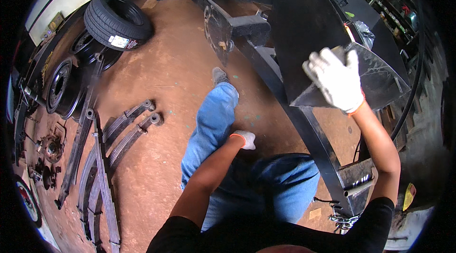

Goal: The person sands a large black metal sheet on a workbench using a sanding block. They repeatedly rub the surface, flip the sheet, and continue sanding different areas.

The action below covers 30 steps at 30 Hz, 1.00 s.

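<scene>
We see a black metal box [380, 70] on our right side. It has slanted sides and thin edges, and its top is open. We can look down into it and see pale, dusty scratch marks on the dark metal inside. One pointed corner sticks out to the left, and another points to the right. Some of its left part is hidden from us. A big, flat black panel [304, 20] stands tall just beyond it. A long black beam [313, 144] runs slantwise by its left corner.
</scene>
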Each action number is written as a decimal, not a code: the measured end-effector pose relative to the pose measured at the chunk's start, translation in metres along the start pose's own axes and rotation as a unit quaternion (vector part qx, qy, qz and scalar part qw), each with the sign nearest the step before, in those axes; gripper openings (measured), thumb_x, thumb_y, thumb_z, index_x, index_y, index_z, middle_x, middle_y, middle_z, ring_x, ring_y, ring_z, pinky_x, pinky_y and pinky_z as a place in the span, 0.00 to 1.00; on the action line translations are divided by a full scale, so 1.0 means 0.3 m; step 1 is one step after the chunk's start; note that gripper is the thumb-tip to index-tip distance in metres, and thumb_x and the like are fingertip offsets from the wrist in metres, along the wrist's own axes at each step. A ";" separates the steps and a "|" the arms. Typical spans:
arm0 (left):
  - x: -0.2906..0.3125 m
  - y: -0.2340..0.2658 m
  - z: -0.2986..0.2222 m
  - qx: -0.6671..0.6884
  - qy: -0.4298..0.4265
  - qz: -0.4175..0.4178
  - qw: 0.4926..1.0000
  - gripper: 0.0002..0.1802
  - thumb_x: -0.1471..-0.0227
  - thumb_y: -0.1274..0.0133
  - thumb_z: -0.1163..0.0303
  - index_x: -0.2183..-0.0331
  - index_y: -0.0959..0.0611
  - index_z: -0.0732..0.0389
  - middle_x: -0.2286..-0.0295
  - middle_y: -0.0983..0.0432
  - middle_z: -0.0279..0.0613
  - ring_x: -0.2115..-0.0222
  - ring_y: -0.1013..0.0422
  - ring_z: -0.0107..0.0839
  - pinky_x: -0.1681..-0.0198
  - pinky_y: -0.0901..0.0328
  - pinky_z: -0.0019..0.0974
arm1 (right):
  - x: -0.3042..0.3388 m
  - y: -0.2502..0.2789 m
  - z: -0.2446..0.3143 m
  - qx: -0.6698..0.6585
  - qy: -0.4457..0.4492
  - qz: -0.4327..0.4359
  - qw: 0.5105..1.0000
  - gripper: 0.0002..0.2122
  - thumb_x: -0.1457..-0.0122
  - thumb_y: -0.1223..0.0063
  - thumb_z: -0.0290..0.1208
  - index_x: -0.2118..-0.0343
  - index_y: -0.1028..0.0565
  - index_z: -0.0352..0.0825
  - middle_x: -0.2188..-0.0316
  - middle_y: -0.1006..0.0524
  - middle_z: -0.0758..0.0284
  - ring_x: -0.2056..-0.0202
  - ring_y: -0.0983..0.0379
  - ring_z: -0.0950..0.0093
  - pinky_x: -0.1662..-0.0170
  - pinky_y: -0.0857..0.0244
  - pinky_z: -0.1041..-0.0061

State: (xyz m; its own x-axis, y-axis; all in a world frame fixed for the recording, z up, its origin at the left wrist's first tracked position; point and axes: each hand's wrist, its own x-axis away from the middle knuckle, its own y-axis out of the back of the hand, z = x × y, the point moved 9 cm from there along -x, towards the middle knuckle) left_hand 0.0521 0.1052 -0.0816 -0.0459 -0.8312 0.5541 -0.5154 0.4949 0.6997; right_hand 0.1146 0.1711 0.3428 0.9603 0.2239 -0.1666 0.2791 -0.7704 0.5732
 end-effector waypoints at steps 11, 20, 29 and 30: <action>0.022 -0.022 -0.003 -0.002 0.004 0.017 1.000 0.29 0.49 0.45 0.52 0.53 0.15 0.64 0.51 0.20 0.55 0.51 0.23 0.52 0.48 0.30 0.51 | 0.161 -0.301 0.416 -0.130 0.131 0.046 0.982 0.23 0.28 0.57 0.42 0.39 0.33 0.30 0.40 0.29 0.60 0.42 0.33 0.69 0.39 0.37 0.70; -0.008 -0.069 0.052 -0.009 0.043 0.026 0.999 0.28 0.51 0.42 0.54 0.52 0.14 0.61 0.50 0.19 0.50 0.50 0.23 0.48 0.47 0.30 0.48 | -0.015 0.095 -0.048 -0.050 -0.093 -0.045 0.993 0.25 0.43 0.50 0.30 0.40 0.26 0.41 0.38 0.28 0.64 0.37 0.34 0.62 0.38 0.49 0.33; 0.009 -0.040 0.043 0.005 0.038 0.015 0.999 0.29 0.51 0.42 0.53 0.52 0.15 0.62 0.51 0.19 0.52 0.50 0.23 0.47 0.47 0.30 0.47 | 0.106 -0.180 0.228 -0.084 0.053 0.014 0.995 0.23 0.31 0.55 0.40 0.38 0.31 0.34 0.39 0.28 0.62 0.37 0.34 0.67 0.34 0.43 0.57; 0.014 -0.044 0.072 0.004 0.046 0.020 0.999 0.29 0.51 0.42 0.53 0.52 0.15 0.62 0.51 0.19 0.52 0.50 0.23 0.47 0.47 0.30 0.47 | 0.060 -0.113 0.154 -0.070 0.030 0.005 0.997 0.23 0.33 0.54 0.39 0.38 0.31 0.35 0.39 0.28 0.63 0.38 0.34 0.67 0.34 0.44 0.53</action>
State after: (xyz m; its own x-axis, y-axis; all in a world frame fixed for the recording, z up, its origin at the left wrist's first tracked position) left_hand 0.0403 0.0896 -0.0983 0.0132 -0.7840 0.6206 -0.5215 0.5242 0.6732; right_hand 0.1223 0.1736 0.2833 0.9604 0.2541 -0.1144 0.2620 -0.6837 0.6812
